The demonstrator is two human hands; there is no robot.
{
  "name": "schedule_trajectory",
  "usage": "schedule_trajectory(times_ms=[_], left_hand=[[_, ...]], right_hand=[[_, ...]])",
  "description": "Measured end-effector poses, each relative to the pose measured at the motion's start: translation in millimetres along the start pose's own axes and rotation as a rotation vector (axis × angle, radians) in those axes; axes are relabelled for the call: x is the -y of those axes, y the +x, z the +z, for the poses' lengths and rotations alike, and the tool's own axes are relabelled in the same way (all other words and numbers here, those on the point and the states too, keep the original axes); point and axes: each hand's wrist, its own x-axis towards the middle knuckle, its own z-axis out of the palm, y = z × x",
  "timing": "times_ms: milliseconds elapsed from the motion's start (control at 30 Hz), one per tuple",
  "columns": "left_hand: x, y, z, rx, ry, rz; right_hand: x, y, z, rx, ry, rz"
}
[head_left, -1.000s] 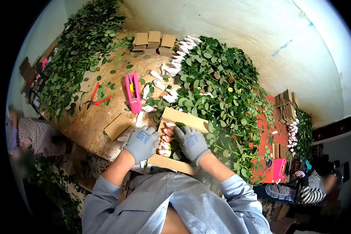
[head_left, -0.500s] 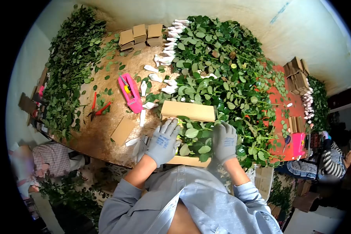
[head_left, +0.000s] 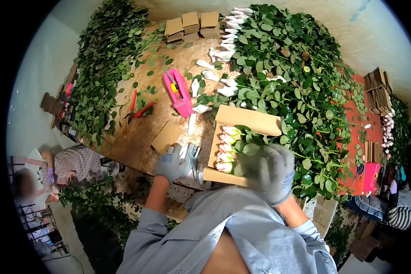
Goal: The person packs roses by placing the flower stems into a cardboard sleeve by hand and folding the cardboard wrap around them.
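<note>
My left hand [head_left: 171, 164], in a grey glove, is at the table's front edge, its fingers against a grey metal tool that looks like a stapler [head_left: 192, 160]. My right hand [head_left: 275, 173], also gloved, is blurred by motion over the stems and leaves right of the rose heads. Between my hands lies an open cardboard wrap [head_left: 249, 119], its back flap raised. Several pink and cream roses [head_left: 225, 148] are lined up along its left side. A flat cardboard piece [head_left: 166, 137] sits just behind my left hand.
A pink tape dispenser [head_left: 179, 93] and red-handled pruners [head_left: 139, 108] lie on the wooden table [head_left: 118, 137]. Behind are cardboard stacks [head_left: 210, 25] and white-wrapped buds [head_left: 228, 43]. Leafy stems [head_left: 283, 59] cover the right side. People sit at far left [head_left: 77, 164] and far right [head_left: 399, 208].
My left hand has moved left off the flowers to the metal tool. My right hand has moved in over the stems. The rose heads, covered half a second ago, show again.
</note>
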Motion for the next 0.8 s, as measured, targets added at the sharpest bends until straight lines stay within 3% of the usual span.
schedule_trajectory(times_ms=[167,467,567,633,667,733,800], left_hand=[[31,10,63,-0.014,-0.017,-0.116],[33,12,68,-0.002,-0.014,-0.165],[24,0,48,-0.088,-0.162,-0.228],[18,-13,38,-0.374,-0.133,-0.031],[14,-19,42,-0.372,-0.138,-0.037],[-2,-29,49,-0.231,-0.339,0.027],[-27,-37,50,0.150,-0.404,-0.087]], right_hand=[[3,-21,38,0.134,0.080,-0.047],[5,-23,44,0.177,0.065,-0.100],[4,-22,43,0.170,0.062,-0.106],[4,-24,43,0.176,0.063,-0.107],[4,-24,44,0.169,0.064,-0.110],[4,-24,46,0.170,0.068,-0.121],[5,-23,48,0.167,0.058,-0.130]])
